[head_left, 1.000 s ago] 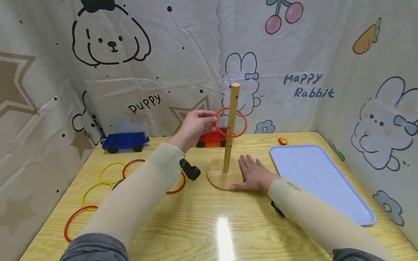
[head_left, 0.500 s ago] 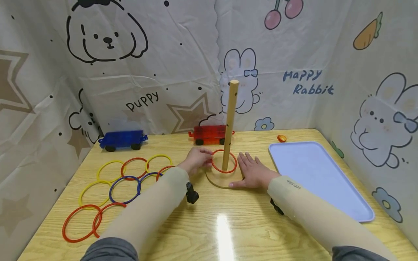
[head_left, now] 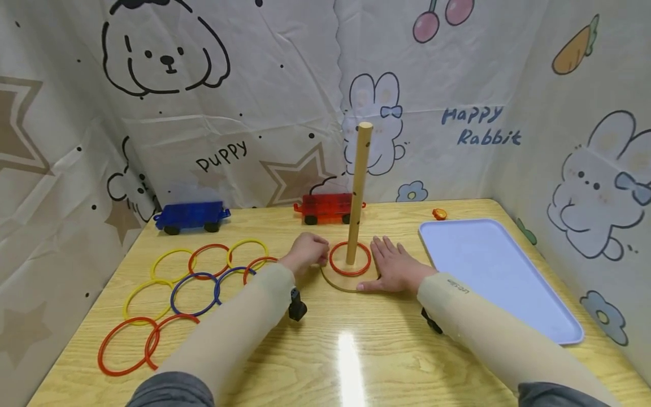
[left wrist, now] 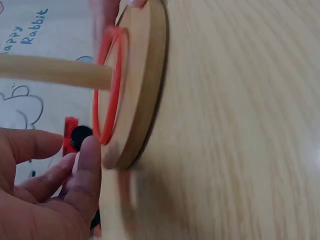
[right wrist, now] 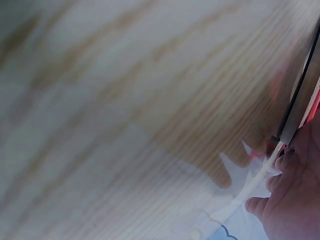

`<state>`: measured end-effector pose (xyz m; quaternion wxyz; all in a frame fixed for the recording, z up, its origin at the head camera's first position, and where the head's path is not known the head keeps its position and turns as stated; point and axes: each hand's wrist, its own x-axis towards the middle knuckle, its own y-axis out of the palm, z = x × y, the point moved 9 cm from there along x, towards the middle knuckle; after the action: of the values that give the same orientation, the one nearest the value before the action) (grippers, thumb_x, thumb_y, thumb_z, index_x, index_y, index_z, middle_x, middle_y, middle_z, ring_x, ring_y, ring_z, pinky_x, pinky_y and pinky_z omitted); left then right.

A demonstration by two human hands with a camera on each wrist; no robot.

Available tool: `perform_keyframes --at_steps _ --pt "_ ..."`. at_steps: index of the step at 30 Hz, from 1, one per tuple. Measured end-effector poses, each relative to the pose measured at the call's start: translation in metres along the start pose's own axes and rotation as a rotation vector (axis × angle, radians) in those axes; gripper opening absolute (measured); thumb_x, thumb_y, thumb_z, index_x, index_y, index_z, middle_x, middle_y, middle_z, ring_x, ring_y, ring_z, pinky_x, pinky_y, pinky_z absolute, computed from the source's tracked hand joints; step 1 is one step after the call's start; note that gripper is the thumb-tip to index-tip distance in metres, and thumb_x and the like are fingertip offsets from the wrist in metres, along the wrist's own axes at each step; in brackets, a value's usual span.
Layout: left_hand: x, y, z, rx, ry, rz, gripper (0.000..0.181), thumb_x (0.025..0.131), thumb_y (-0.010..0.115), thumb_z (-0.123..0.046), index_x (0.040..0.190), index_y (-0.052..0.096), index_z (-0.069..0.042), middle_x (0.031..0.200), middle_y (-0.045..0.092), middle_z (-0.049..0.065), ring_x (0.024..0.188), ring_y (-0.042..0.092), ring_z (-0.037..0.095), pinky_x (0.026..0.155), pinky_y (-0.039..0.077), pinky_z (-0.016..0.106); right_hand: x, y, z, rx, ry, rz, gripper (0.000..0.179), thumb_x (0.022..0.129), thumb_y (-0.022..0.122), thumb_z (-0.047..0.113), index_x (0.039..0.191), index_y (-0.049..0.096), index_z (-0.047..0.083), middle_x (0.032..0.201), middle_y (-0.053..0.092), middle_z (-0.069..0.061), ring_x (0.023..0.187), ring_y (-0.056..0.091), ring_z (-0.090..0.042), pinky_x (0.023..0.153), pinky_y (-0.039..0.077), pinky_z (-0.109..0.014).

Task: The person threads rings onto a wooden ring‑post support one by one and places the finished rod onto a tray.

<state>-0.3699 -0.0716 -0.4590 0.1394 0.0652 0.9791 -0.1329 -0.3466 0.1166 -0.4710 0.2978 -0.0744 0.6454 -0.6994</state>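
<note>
A round wooden base (head_left: 335, 280) with an upright wooden peg (head_left: 359, 192) stands at mid-table. Around the foot of the peg is a red ring (head_left: 351, 275), low over the base; the left wrist view shows the same red ring (left wrist: 118, 92) blurred. Just left of it, my left hand (head_left: 307, 251) has its thumb and fingers apart with nothing between them, also plain in the left wrist view, where the hand (left wrist: 55, 192) is beside the base. My right hand (head_left: 396, 268) rests on the base's right side, fingers extended. In the right wrist view, part of that hand (right wrist: 295, 200) shows at the edge.
Several red, yellow and blue rings lie overlapping at the left, among them a yellow ring (head_left: 126, 301) and a blue ring (head_left: 173, 297). A blue toy wagon (head_left: 192, 216) and a red one (head_left: 325, 208) stand at the back. A lavender tray (head_left: 500, 277) and small orange item (head_left: 439, 214) are right.
My left hand has lowered the red ring down the peg and let go of it; the ring now lies around the peg's foot. The right hand has stayed on the base.
</note>
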Motion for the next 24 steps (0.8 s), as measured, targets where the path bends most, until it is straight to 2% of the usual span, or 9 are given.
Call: perform_keyframes --at_steps 3,6,8,12,15,18,21,24 --pt "-0.008 -0.01 -0.004 -0.02 0.029 0.027 0.033 0.103 0.057 -0.001 0.132 0.059 0.015 0.118 0.066 0.026 0.091 0.069 0.027 0.082 0.061 0.033 -0.001 -0.001 -0.001 0.011 0.004 -0.005 0.121 0.09 0.056 0.078 0.161 0.011 -0.009 0.169 0.004 -0.026 0.155 0.001 -0.045 0.123 0.01 -0.062" --pt "-0.022 -0.031 -0.005 -0.08 0.034 0.059 0.037 0.104 0.055 -0.001 0.137 0.054 0.016 0.131 0.059 0.031 0.109 0.065 0.033 0.092 0.058 0.036 -0.003 0.001 -0.002 0.018 0.007 0.007 0.12 0.091 0.056 0.077 0.161 0.01 -0.008 0.169 0.004 -0.026 0.155 0.001 -0.045 0.123 0.009 -0.062" --pt "-0.033 -0.055 -0.006 -0.094 0.039 0.054 0.038 0.105 0.054 -0.002 0.139 0.052 0.017 0.134 0.057 0.032 0.108 0.065 0.03 0.095 0.057 0.036 -0.004 0.001 -0.002 0.021 0.005 0.01 0.12 0.091 0.056 0.078 0.161 0.01 -0.009 0.169 0.004 -0.026 0.154 0.002 -0.046 0.123 0.009 -0.063" --pt "-0.057 -0.116 -0.005 -0.055 0.068 0.012 0.04 0.108 0.052 -0.006 0.142 0.048 0.015 0.135 0.055 0.03 0.098 0.066 0.014 0.097 0.056 0.034 -0.003 0.0 -0.002 0.009 0.008 0.005 0.121 0.09 0.054 0.079 0.161 0.011 -0.009 0.169 0.005 -0.026 0.154 0.002 -0.046 0.123 0.01 -0.063" --pt "-0.08 -0.163 0.002 0.01 0.085 -0.006 0.043 0.11 0.05 -0.009 0.145 0.045 0.014 0.138 0.053 0.027 0.097 0.065 0.007 0.098 0.055 0.033 -0.001 0.0 -0.001 0.001 0.006 0.001 0.12 0.09 0.054 0.079 0.161 0.011 -0.008 0.169 0.005 -0.026 0.155 0.002 -0.046 0.123 0.01 -0.062" --pt "-0.105 -0.204 0.016 0.063 0.096 -0.037 0.045 0.11 0.05 -0.012 0.145 0.042 0.015 0.134 0.056 0.021 0.098 0.064 0.003 0.096 0.056 0.031 0.0 -0.001 0.001 0.0 -0.001 0.009 0.121 0.09 0.054 0.079 0.162 0.01 -0.007 0.169 0.004 -0.026 0.155 0.001 -0.045 0.123 0.01 -0.062" --pt "-0.126 -0.234 0.034 0.125 0.095 -0.077 0.045 0.11 0.05 -0.013 0.143 0.042 0.016 0.129 0.057 0.018 0.097 0.063 0.002 0.091 0.057 0.029 -0.001 -0.002 0.002 -0.001 -0.007 0.008 0.121 0.09 0.054 0.08 0.162 0.01 -0.008 0.169 0.004 -0.026 0.155 0.002 -0.045 0.123 0.011 -0.062" --pt "-0.143 -0.255 0.052 0.213 0.081 -0.079 0.045 0.109 0.051 -0.011 0.139 0.042 0.02 0.128 0.058 0.024 0.096 0.065 0.005 0.087 0.059 0.028 0.0 -0.003 0.0 -0.006 -0.002 0.001 0.121 0.09 0.054 0.079 0.162 0.01 -0.007 0.169 0.005 -0.025 0.155 0.002 -0.045 0.123 0.01 -0.061"
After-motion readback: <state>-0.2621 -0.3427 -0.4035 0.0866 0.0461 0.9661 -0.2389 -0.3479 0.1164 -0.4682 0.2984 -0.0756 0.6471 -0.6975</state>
